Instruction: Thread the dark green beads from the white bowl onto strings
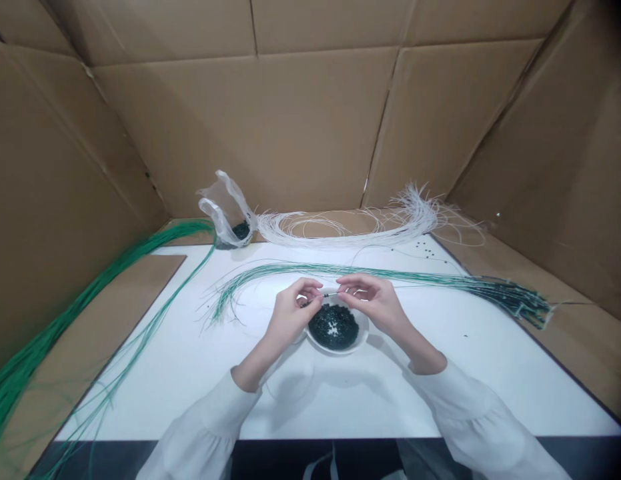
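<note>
My left hand and my right hand face each other over a white bowl, with thumbs and fingertips closed in a pinch. A thin strand runs between the two sets of fingertips, carrying tiny dark beads near my left fingers. Loose dark green beads fill much of the bowl, and a pale patch of its bottom shows in the middle. Just behind my hands lies a bundle of thin green strands, its right end thick with dark beads.
A clear plastic bag with dark beads stands at the back left. Beside it lies a coil of white strands. Long green strands sweep down the left side. Cardboard walls surround the white tabletop. Several beads lie scattered at right.
</note>
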`<act>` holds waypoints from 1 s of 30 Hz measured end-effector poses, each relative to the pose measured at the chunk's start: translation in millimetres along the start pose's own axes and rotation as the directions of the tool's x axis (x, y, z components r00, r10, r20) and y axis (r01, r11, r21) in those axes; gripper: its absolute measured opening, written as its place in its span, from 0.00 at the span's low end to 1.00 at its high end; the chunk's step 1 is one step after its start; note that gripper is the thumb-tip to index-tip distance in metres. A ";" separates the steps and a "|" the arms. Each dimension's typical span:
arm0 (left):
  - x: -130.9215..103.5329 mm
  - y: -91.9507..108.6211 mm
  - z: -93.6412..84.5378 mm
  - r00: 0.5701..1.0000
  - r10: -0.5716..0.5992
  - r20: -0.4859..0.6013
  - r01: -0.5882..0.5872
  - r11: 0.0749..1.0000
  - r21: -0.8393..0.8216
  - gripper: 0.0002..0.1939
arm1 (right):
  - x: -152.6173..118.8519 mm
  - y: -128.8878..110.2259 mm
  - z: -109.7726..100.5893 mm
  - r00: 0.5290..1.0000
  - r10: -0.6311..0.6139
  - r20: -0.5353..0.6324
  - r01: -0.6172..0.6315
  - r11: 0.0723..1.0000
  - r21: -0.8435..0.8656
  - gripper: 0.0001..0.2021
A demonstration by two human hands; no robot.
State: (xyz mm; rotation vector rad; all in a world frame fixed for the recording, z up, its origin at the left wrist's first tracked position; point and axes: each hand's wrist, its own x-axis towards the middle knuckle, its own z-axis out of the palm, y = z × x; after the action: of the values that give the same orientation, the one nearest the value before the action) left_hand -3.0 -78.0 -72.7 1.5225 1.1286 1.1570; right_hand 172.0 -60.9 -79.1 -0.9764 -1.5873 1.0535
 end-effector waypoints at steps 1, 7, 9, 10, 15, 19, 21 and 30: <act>0.0 0.1 -0.1 1.000 0.005 0.005 -0.005 1.000 0.000 0.09 | 0.0 -0.5 0.2 1.000 0.005 0.002 -0.005 1.000 -0.002 0.13; 0.6 -0.1 -1.1 1.000 -0.002 0.028 0.003 0.999 -0.039 0.09 | 0.6 -2.2 2.2 0.999 0.031 0.034 -0.032 0.999 0.023 0.13; 1.5 -0.2 -1.2 0.999 -0.024 0.034 0.027 0.997 -0.067 0.09 | 0.5 -2.0 2.7 0.999 0.031 0.025 -0.032 0.999 0.018 0.12; 2.0 -0.4 -1.4 0.998 -0.046 0.038 0.049 0.995 -0.083 0.10 | 0.4 -2.0 2.9 0.999 0.031 0.020 -0.031 0.999 0.008 0.12; 4.7 -2.9 -2.4 0.982 -0.175 0.068 0.184 0.969 -0.166 0.12 | -0.3 -2.2 3.9 1.000 0.024 0.007 -0.024 0.999 -0.044 0.11; 5.9 -4.7 -2.4 0.981 -0.185 0.061 0.193 0.966 -0.175 0.13 | -0.3 -1.3 4.4 1.000 0.022 -0.001 -0.022 0.999 -0.046 0.12; 6.0 -4.7 -2.1 0.982 -0.177 0.065 0.186 0.967 -0.172 0.13 | -0.6 -1.4 4.5 1.000 0.024 -0.001 -0.024 0.999 -0.046 0.12; 6.5 -3.4 -2.5 0.963 -0.249 0.100 0.267 0.917 -0.296 0.11 | -2.6 -6.7 5.8 0.998 0.061 0.007 -0.061 0.997 -0.045 0.12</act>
State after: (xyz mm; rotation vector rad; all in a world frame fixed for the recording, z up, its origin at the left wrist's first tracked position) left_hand -5.0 -70.7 -74.4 1.1243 1.0189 1.0416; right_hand 166.2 -66.4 -74.5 -1.0580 -1.6028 1.0685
